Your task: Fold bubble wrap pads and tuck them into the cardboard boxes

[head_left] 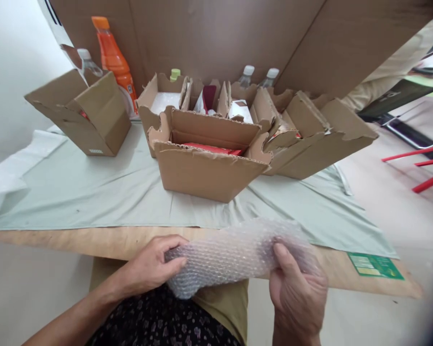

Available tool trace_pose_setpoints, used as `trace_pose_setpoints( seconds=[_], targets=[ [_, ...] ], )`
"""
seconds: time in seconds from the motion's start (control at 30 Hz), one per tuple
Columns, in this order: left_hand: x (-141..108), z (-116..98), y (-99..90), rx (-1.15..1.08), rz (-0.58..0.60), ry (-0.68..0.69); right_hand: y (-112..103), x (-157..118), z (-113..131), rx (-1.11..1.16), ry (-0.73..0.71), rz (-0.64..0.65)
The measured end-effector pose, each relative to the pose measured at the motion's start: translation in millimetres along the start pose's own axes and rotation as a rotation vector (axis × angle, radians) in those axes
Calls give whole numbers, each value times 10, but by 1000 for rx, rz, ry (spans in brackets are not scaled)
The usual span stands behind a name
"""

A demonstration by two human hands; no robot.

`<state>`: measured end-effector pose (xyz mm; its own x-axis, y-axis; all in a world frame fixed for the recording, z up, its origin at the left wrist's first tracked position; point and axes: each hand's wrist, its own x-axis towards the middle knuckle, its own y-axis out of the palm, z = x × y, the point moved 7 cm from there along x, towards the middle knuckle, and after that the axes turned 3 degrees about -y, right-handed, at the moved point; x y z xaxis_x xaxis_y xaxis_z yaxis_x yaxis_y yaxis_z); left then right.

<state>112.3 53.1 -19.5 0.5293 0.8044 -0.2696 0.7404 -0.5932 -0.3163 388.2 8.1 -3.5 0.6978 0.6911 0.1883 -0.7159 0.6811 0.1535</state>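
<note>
The person's left hand (155,264) and right hand (298,293) each pinch 1 end of the bubble wrap (223,254), which is held between them over the near edge of the table (130,242). Beyond it stands 1 front box (202,173) of cardboard, with a red item (216,149) inside. Behind this, a row of open boxes (303,158) contains white and dark-red things; their exact number is partly hidden. At the left are 1 separate box (101,129) and 1 orange bottle (117,65); 2 white-capped bottles (248,72) show behind the row.

right fingers (287,260): partly behind bubble wrap (227,259) | red legs (431,181): cropped | clear bottles (246,79): bases hidden
</note>
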Motion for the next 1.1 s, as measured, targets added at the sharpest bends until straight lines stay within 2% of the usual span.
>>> trace_pose_setpoints(
  seconds=[0.1,0.27,0.37,0.43,0.5,0.57,0.67,0.73,0.8,0.87,0.9,1.0,1.1],
  targets=[
    [-115,48,-330,-20,-64,-66,-23,-5,-139,-19,58,77],
    [-102,55,-971,187,-250,-78,2,-56,-276,-183,81,311],
    [63,62,-1197,424,-330,-77,34,-53,-296,-411,-50,382],
    [143,68,-1283,625,-485,-55,38,-40,-275,-599,-205,370],
    [152,44,-1236,788,-643,36,38,-44,-216,-757,-374,336],
    [119,3,-1026,860,-699,176,74,-70,-122,-828,-526,312],
    [99,-80,-530,894,-572,365,324,-161,-1,-819,-687,407],
    [138,-102,-201,938,-407,431,605,-263,-7,-822,-756,563],
    [195,-33,-8,988,-263,423,851,-368,-119,-885,-782,743],
    [215,122,-9,1026,-195,365,938,-425,-292,-980,-769,881],
    [196,217,-71,1038,-191,332,903,-418,-374,-1025,-752,908],
    [27,472,-332,1062,-239,276,578,-301,-503,-1115,-711,847],
    [-179,542,-490,1056,-327,265,236,-194,-454,-1144,-684,732]
  ],
)
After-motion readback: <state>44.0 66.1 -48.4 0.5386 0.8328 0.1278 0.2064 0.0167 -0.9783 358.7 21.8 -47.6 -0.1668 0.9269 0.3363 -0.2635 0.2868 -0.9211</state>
